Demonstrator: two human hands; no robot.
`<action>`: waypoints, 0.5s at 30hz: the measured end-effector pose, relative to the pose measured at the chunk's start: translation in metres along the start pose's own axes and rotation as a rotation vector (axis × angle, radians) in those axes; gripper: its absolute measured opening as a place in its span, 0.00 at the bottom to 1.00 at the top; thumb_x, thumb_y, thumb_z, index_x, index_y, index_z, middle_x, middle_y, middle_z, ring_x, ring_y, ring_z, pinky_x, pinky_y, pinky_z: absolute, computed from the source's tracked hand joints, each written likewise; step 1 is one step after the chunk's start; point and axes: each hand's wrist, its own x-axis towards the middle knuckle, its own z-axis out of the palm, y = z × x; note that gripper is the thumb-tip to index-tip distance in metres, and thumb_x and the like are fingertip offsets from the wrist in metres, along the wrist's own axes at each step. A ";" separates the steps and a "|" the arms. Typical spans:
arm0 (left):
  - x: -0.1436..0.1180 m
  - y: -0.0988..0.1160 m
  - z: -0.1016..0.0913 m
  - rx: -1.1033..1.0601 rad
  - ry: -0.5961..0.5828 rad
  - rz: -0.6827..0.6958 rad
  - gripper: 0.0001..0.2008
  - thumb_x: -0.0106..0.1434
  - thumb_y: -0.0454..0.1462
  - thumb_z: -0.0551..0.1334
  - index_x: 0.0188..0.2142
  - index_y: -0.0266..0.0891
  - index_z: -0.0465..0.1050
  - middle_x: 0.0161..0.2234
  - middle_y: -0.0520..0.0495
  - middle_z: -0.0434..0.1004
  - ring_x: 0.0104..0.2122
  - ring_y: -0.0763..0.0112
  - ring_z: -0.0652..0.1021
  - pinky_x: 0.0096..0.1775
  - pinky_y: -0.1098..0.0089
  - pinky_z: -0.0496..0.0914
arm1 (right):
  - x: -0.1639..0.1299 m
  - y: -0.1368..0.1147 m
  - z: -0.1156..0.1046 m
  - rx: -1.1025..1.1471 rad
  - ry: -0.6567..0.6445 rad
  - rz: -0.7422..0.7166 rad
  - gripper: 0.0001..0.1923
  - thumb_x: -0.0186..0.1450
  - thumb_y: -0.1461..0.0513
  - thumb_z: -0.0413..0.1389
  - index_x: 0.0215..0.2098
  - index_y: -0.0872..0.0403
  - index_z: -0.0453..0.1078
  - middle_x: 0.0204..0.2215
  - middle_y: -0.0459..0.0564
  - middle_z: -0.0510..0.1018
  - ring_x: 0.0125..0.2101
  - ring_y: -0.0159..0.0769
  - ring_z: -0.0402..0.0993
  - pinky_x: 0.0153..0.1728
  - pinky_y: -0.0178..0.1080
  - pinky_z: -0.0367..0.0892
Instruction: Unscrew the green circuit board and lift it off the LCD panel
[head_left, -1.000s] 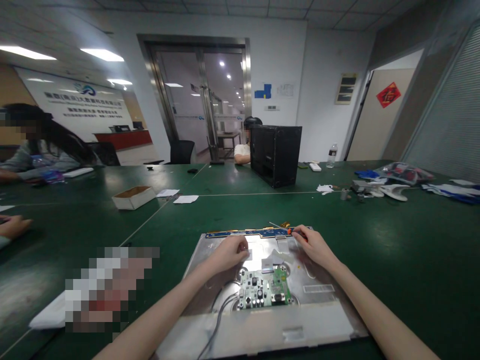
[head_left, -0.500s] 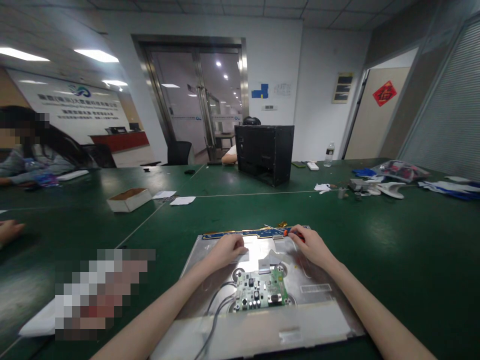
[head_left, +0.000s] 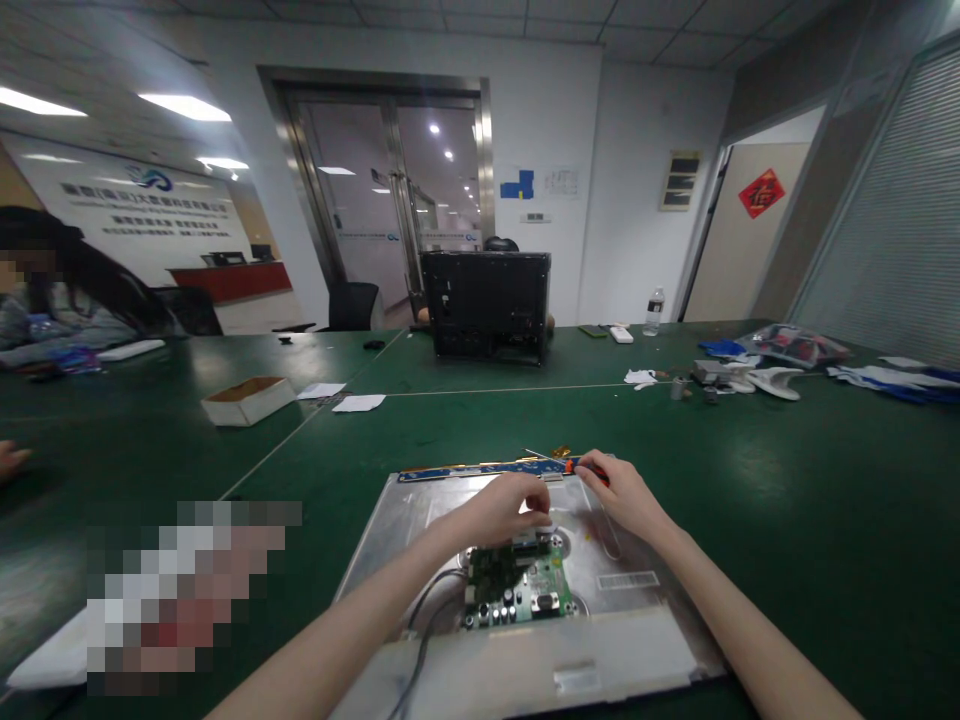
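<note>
Flat in front of me lies a display panel (head_left: 637, 545), its silvery metal back facing up. A green circuit board (head_left: 553, 578) is mounted near its middle, with dark cables (head_left: 421, 655) leading from the left side. Along the far edge runs a narrow blue circuit strip (head_left: 480, 468). My left hand (head_left: 514, 508) is over the board's far edge, its fingers curled in a pinch; what they hold is hidden. My right hand (head_left: 619, 490) grips a screwdriver (head_left: 571, 466) with an orange and dark handle at the panel's far right, the shaft pointing left.
A black boxy casing (head_left: 487, 305) stands across the green table (head_left: 787, 520). To the left are an open white box (head_left: 251, 402) and paper sheets (head_left: 360, 403). Small parts (head_left: 712, 372) and a plastic bag (head_left: 799, 345) lie at right. Another person (head_left: 45, 290) sits at left.
My left hand has moved right and nearer, from the panel's upper part to the board's far edge. The right hand stays on the screwdriver. The black casing has turned and shifted left.
</note>
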 end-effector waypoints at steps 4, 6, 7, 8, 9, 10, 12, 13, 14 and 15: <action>0.007 0.003 0.012 -0.021 -0.049 0.084 0.05 0.57 0.36 0.68 0.29 0.38 0.74 0.29 0.51 0.76 0.30 0.70 0.73 0.33 0.74 0.63 | 0.000 0.000 -0.002 -0.005 0.006 0.001 0.14 0.68 0.54 0.47 0.37 0.52 0.71 0.32 0.50 0.79 0.33 0.40 0.74 0.36 0.40 0.64; 0.008 0.000 0.019 -0.032 -0.057 0.102 0.04 0.57 0.35 0.68 0.29 0.37 0.75 0.29 0.51 0.76 0.29 0.70 0.73 0.32 0.74 0.63 | 0.000 -0.001 -0.004 -0.005 0.007 0.004 0.14 0.69 0.53 0.47 0.37 0.52 0.70 0.32 0.50 0.79 0.33 0.40 0.74 0.36 0.40 0.64; 0.007 -0.001 0.021 -0.038 -0.060 0.102 0.03 0.57 0.34 0.68 0.29 0.37 0.76 0.28 0.51 0.76 0.29 0.71 0.74 0.32 0.74 0.63 | 0.000 -0.002 -0.004 -0.004 0.008 0.005 0.14 0.69 0.53 0.47 0.37 0.52 0.70 0.32 0.50 0.79 0.33 0.40 0.74 0.36 0.41 0.64; 0.007 -0.002 0.024 -0.044 -0.060 0.100 0.03 0.57 0.33 0.68 0.29 0.37 0.76 0.28 0.51 0.76 0.29 0.71 0.74 0.32 0.75 0.63 | -0.001 -0.003 -0.005 -0.004 0.009 0.006 0.15 0.69 0.53 0.47 0.37 0.52 0.70 0.32 0.50 0.79 0.33 0.40 0.74 0.36 0.40 0.64; 0.006 -0.003 0.025 -0.048 -0.060 0.098 0.02 0.57 0.32 0.68 0.29 0.37 0.76 0.28 0.51 0.76 0.28 0.71 0.74 0.31 0.75 0.63 | -0.001 -0.004 -0.005 -0.004 0.009 0.005 0.14 0.69 0.53 0.47 0.37 0.52 0.70 0.33 0.50 0.79 0.33 0.40 0.74 0.36 0.40 0.64; 0.005 -0.004 0.026 -0.051 -0.060 0.096 0.02 0.57 0.32 0.68 0.30 0.37 0.77 0.27 0.51 0.76 0.28 0.71 0.74 0.31 0.75 0.63 | -0.001 -0.005 -0.006 -0.004 0.009 0.004 0.14 0.69 0.53 0.47 0.37 0.52 0.70 0.33 0.50 0.79 0.33 0.40 0.73 0.36 0.40 0.64; 0.004 -0.004 0.027 -0.058 -0.059 0.095 0.02 0.57 0.33 0.68 0.30 0.37 0.77 0.27 0.51 0.76 0.28 0.71 0.74 0.31 0.75 0.63 | -0.002 -0.007 -0.006 -0.004 0.012 0.000 0.14 0.69 0.54 0.47 0.37 0.52 0.70 0.33 0.50 0.79 0.33 0.40 0.73 0.35 0.40 0.63; 0.003 -0.004 0.026 -0.065 -0.059 0.091 0.02 0.57 0.33 0.68 0.31 0.37 0.77 0.27 0.51 0.76 0.28 0.71 0.74 0.31 0.75 0.64 | -0.002 -0.008 -0.007 -0.003 0.013 -0.003 0.14 0.68 0.54 0.47 0.37 0.52 0.70 0.32 0.49 0.79 0.33 0.40 0.73 0.35 0.39 0.63; 0.003 -0.003 0.026 -0.077 -0.062 0.086 0.02 0.57 0.33 0.68 0.31 0.37 0.78 0.27 0.51 0.77 0.28 0.71 0.74 0.31 0.75 0.64 | -0.002 -0.008 -0.007 -0.002 0.014 -0.006 0.13 0.68 0.54 0.48 0.37 0.52 0.70 0.32 0.49 0.79 0.33 0.39 0.73 0.34 0.39 0.63; 0.002 -0.003 0.025 -0.090 -0.065 0.082 0.02 0.57 0.33 0.67 0.32 0.37 0.78 0.28 0.51 0.77 0.28 0.71 0.74 0.31 0.75 0.64 | -0.002 -0.009 -0.007 0.000 0.015 -0.009 0.13 0.68 0.54 0.48 0.36 0.52 0.70 0.32 0.49 0.79 0.33 0.39 0.73 0.34 0.39 0.63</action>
